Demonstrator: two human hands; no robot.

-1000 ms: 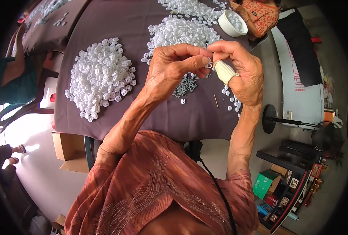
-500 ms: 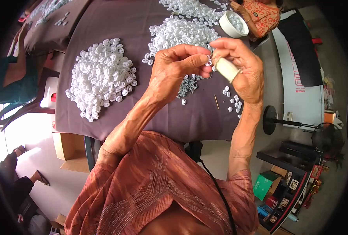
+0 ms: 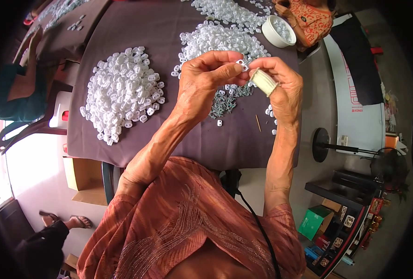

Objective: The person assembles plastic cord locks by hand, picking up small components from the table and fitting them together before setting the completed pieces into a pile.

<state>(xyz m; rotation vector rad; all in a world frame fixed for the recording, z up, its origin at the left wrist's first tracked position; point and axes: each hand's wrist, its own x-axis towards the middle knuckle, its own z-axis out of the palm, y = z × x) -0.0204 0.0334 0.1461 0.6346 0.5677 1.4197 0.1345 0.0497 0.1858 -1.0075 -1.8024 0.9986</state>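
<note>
My left hand (image 3: 199, 83) pinches a small white plastic piece with two holes (image 3: 242, 65) between thumb and forefinger, above the table. Close beside it, my right hand (image 3: 288, 88) has thumb and fingers drawn together at the piece's right edge; whatever is between those fingertips is hidden. A cream-coloured ribbed sleeve (image 3: 264, 82) covers one right finger. Below the hands lies a heap of small grey screws or pins (image 3: 222, 103). One loose white piece (image 3: 219, 122) and a thin wooden stick (image 3: 258, 122) lie nearer me, with several white pieces (image 3: 269, 111) partly behind my right wrist.
Heaps of white pieces stand at the left (image 3: 123, 93) and beyond my hands (image 3: 220, 39) on the brown-clothed table (image 3: 178, 149). A white bowl (image 3: 266, 33) sits at far right, near a person in orange (image 3: 308, 23). A pedestal fan (image 3: 387, 162) stands right.
My right hand has shifted left and slightly down, its fingers now closer together. The white piece in my left hand has turned and shows two holes. Sandalled feet at lower left have moved.
</note>
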